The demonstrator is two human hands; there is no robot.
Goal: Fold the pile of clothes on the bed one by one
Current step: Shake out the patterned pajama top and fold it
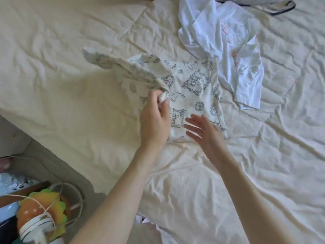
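Note:
A cream garment with dark line drawings [193, 88] lies spread in the middle of the bed. My left hand [155, 118] pinches its left part, a sleeve-like flap that rises off the bed toward the upper left. My right hand [204, 132] hovers flat, fingers spread, over the garment's lower right corner and holds nothing. A crumpled white garment with faint pink print [225, 46] lies just beyond, at the upper right.
The cream bed cover [70, 67] is wrinkled all over. At the lower left, beside the bed's edge, stand a small table with a white fan [70, 199], an orange and green toy [40, 212] and cords. A dark-trimmed item [281, 7] lies at the far top right.

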